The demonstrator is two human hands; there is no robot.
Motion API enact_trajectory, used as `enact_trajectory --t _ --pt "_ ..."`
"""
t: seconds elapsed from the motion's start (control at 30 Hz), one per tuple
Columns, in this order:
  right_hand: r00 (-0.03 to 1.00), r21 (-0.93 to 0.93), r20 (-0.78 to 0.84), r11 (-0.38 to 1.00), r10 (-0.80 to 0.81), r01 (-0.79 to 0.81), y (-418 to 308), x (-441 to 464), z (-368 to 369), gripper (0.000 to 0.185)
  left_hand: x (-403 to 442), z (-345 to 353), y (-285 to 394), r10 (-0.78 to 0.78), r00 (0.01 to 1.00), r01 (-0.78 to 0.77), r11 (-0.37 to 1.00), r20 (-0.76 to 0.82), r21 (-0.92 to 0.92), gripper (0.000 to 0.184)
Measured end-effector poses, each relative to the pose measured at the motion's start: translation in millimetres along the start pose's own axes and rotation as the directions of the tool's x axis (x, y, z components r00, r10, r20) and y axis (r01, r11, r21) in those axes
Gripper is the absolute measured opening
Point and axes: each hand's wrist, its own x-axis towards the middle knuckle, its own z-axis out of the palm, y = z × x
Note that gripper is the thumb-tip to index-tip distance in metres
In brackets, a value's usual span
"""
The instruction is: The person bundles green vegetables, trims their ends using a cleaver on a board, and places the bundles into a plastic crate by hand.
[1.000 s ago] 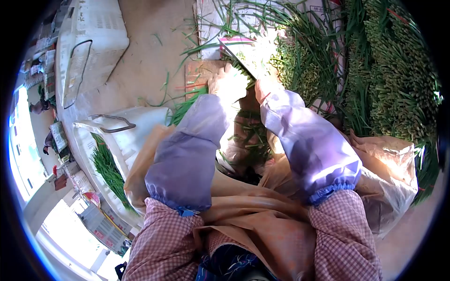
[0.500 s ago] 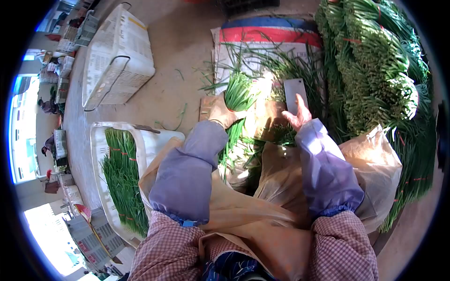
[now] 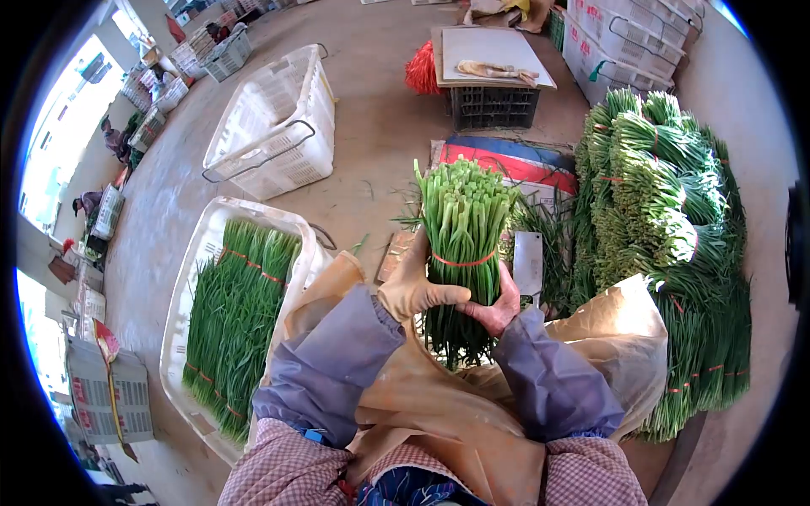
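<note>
A bundle of green chives (image 3: 464, 215), tied with a red band, stands upright in front of me with its cut stem ends at the top. My left hand (image 3: 416, 288), in a tan glove, wraps the bundle's left side below the band. From the right, my right hand (image 3: 496, 307) is closed around the same bundle, thumb across its front. Just right of it lies a flat metal blade (image 3: 528, 260), probably a cleaver, beside loose chive leaves. A wooden board (image 3: 396, 253) shows partly behind my left hand.
To the left, a white crate (image 3: 180, 337) holds banded chives; another white crate (image 3: 291, 164) stands behind it. Tied chive bundles (image 3: 658, 202) are piled high at right. Farther back, a board with a glove (image 3: 494, 70) rests on a black crate (image 3: 496, 108). People work at far left.
The chives have come up from the work surface and now stand upright with a red band around them. My right hand has moved from near the blade onto the bundle. My view has tilted up.
</note>
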Motion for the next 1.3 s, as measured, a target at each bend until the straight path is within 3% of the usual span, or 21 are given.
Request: enact_trajectory --t 0.07,0.1,0.13,0.2,0.3,0.33,0.37,0.4,0.43,0.47,0.57,0.7,0.77,0.87,0.93,1.03,1.17,1.27,1.3 --pt "0.999 0.021 0.051 1.0 -0.018 0.017 -9 -8 11 0.095 -16 11 6 0.048 0.997 -0.052 0.996 -0.055 -0.067 0.116" --pt "0.997 0.029 0.079 0.999 -0.024 0.022 -14 -11 17 0.094 -26 20 3 -0.01 0.984 -0.013 0.992 -0.179 -0.122 0.115" --pt "0.988 -0.001 0.122 0.996 -0.09 0.091 -20 -13 22 0.098 -31 19 0 0.041 0.975 -0.054 0.997 -0.22 -0.056 0.111" --pt "0.97 0.066 0.226 0.995 -0.087 0.074 2 -17 20 0.105 -40 25 4 0.047 0.962 -0.081 0.99 -0.269 -0.118 0.106" --pt "0.855 -0.377 0.518 0.898 0.003 0.225 -27 -16 -9 0.104 -53 22 -1 0.12 0.957 -0.126 0.992 -0.265 -0.008 0.104" --pt "0.801 -0.588 0.508 0.807 0.316 0.055 -63 -11 -25 0.09 -57 20 -9 0.113 0.956 -0.102 0.993 -0.27 0.055 0.105" --pt "0.817 -0.65 0.438 0.76 0.374 0.001 -77 -4 -42 0.073 -59 18 -19 0.109 0.956 -0.079 0.99 -0.274 0.119 0.105" --pt "0.909 -0.53 0.347 0.848 0.232 -0.014 -76 0 -63 0.056 -61 17 -25 0.106 0.955 -0.057 0.982 -0.277 0.182 0.105" --pt "0.976 -0.122 0.216 0.993 0.025 0.002 -86 7 -66 0.044 -62 21 -12 0.119 0.965 -0.066 0.973 -0.233 0.222 0.106" --pt "1.0 -0.147 0.026 0.989 0.014 -0.011 -121 10 -66 0.036 -63 22 -5 0.098 0.977 -0.052 0.971 -0.188 0.235 0.106" --pt "0.977 -0.313 0.152 0.93 -0.151 0.192 -170 33 -58 0.036 -64 24 0 0.031 0.999 -0.023 0.97 -0.03 0.243 0.108" --pt "0.878 -0.353 0.477 0.924 0.04 0.149 -191 64 -32 0.03 -64 28 -2 -0.077 0.986 0.076 0.997 0.145 0.01 0.11" --pt "0.804 -0.405 0.584 0.9 0.117 0.163 -184 76 -27 0.026 -63 25 3 -0.084 0.978 0.079 0.996 0.189 0.032 0.109" --pt "0.756 -0.285 0.642 0.955 0.126 0.083 -175 82 -27 0.023 -65 20 9 -0.158 0.947 0.172 0.985 0.278 -0.028 0.108" --pt "0.767 -0.089 0.637 0.996 0.076 -0.025 -166 76 -23 0.025 -62 17 12 -0.159 0.91 0.215 0.971 0.383 -0.108 0.108" --pt "0.775 0.159 0.63 0.968 0.052 -0.194 -149 63 -19 0.028 -59 10 10 -0.167 0.849 0.236 0.969 0.502 -0.077 0.107" --pt "0.702 0.158 0.701 0.933 0.126 -0.324 -146 52 -29 0.03 -55 14 2 -0.165 0.764 0.306 0.944 0.623 -0.124 0.105" --pt "0.758 0.002 0.61 0.956 0.23 -0.292 -159 46 -36 0.028 -54 17 1 -0.171 0.742 0.327 0.936 0.649 -0.127 0.103" --pt "0.795 -0.283 0.51 0.937 0.328 -0.204 -166 47 -39 0.028 -52 15 4 -0.175 0.742 0.305 0.947 0.647 -0.095 0.103"
